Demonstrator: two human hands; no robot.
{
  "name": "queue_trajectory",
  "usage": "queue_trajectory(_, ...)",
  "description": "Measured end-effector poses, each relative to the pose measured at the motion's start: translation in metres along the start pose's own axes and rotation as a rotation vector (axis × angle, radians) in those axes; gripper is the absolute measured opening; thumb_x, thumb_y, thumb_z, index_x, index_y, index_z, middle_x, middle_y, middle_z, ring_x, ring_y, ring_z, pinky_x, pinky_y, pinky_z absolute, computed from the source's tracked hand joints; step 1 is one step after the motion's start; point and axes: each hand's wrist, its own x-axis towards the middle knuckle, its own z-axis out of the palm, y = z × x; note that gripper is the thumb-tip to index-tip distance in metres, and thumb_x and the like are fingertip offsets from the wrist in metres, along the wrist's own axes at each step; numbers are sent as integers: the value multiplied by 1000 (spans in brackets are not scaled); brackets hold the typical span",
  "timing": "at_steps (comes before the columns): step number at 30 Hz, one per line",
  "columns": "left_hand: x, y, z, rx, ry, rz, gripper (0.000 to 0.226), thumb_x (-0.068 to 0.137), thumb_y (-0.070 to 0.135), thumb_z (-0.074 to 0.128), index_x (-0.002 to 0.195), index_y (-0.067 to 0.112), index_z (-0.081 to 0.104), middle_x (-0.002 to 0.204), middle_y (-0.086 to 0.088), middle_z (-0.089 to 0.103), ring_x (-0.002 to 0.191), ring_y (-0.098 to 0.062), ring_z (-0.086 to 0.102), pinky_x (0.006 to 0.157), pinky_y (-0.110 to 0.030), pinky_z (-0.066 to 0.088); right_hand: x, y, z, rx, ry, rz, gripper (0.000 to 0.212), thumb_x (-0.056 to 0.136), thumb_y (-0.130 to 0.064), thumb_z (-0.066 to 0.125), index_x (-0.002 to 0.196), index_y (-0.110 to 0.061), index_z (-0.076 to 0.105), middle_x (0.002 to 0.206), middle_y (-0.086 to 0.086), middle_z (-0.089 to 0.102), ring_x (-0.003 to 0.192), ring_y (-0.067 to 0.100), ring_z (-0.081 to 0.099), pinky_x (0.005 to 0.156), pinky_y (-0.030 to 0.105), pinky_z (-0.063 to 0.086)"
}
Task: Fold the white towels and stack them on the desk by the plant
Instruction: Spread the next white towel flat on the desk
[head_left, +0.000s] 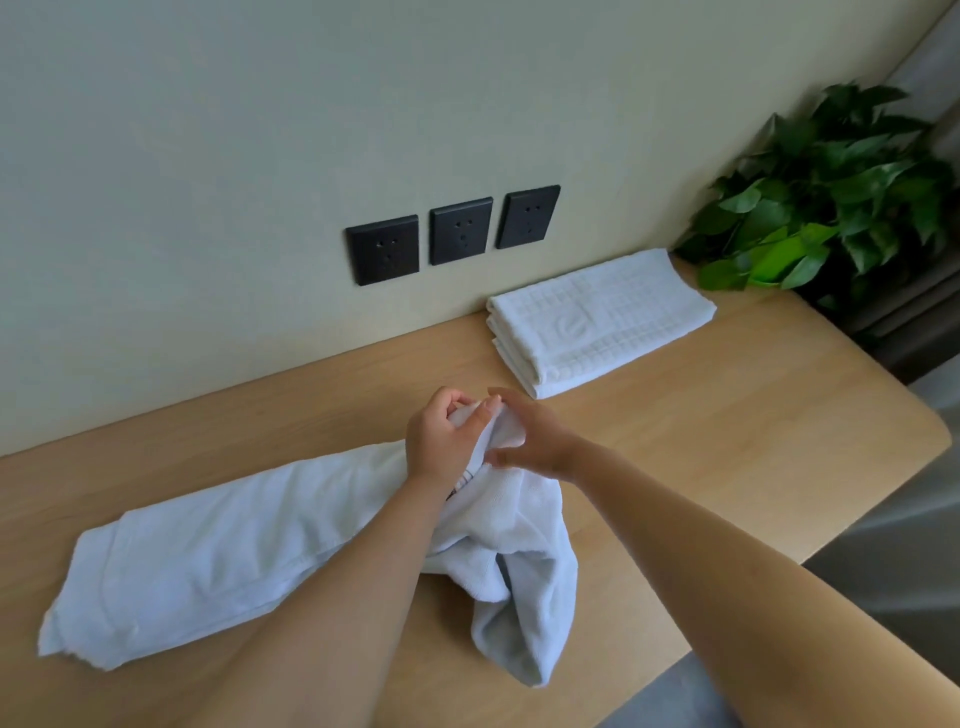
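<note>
A loose white towel (218, 545) lies crumpled across the wooden desk (727, 441), one end stretched left, another hanging toward the front edge. My left hand (441, 441) and my right hand (535, 436) meet at its raised far end, both pinching the cloth there. A folded stack of white towels (597, 317) rests against the wall, just left of the green plant (831, 197).
Three black wall sockets (457, 234) sit above the desk. The desk's rounded right corner and front edge drop to a grey floor (883, 545). Dark curtains hang behind the plant.
</note>
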Motion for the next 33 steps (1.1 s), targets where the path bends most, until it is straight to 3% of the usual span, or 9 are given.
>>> queue_trajectory(3,-12,-8,-27,-47,-117,17,39,87,48,62,118,23,60,107,14,60,105,-6,56,87,-21,44,-17,-9,23,62,134,-170,75,82,-26,65,147,-29,28,155,-1,26,143,18,22,114,37,24)
queue_trajectory(7,-59,-60,-95,293,-63,123,68,75,73,48,131,33,53,132,13,55,124,-8,49,107,-33,34,-57,-12,78,-69,273,-346,71,83,-63,46,146,-37,25,161,1,7,148,19,-1,116,48,3)
queue_trajectory(10,-96,-100,-136,690,-253,140,93,67,89,33,147,42,22,157,12,12,147,-10,8,118,-40,5,-77,-11,117,-367,200,-306,89,72,-83,44,148,-46,15,159,0,-20,145,24,-22,110,59,-4)
queue_trajectory(14,-101,-104,-148,972,-340,125,93,83,66,51,141,44,-19,159,7,-14,146,-12,-15,116,-46,-4,-73,-28,127,-568,153,-159,102,77,-59,66,147,-50,-7,152,0,-37,142,30,-27,107,69,10)
queue_trajectory(19,-78,-97,-140,855,-280,157,64,96,32,52,151,23,21,158,-4,21,147,-18,11,117,-41,7,-67,-31,104,-476,96,-108,95,86,-22,69,150,-44,2,157,0,-26,146,30,-13,112,52,26)
queue_trajectory(22,-63,-92,-155,628,-293,166,37,97,15,52,134,9,51,131,-12,57,126,-29,47,101,-34,31,-65,-28,91,-443,78,-126,74,90,-14,63,150,-29,24,161,4,-9,147,31,-4,114,45,24)
queue_trajectory(26,-35,-68,-188,323,-452,23,16,98,24,52,89,13,60,84,1,62,80,-13,56,70,-27,39,-65,-31,76,-479,-23,-171,52,91,-17,64,139,-23,46,159,2,17,148,28,4,116,40,16)
queue_trajectory(30,-7,-40,-211,317,-600,-114,36,95,36,57,71,15,40,64,4,37,57,-8,32,46,-15,26,-61,-42,57,-603,-116,-147,55,86,-45,65,136,-37,46,156,-11,25,147,15,12,114,39,23)
queue_trajectory(33,14,-46,-213,563,-381,-51,32,83,45,59,85,13,58,75,-6,55,68,-18,52,61,-18,37,-53,-54,54,-683,-135,-119,79,72,-81,46,142,-46,33,158,-18,12,147,9,5,118,48,0)
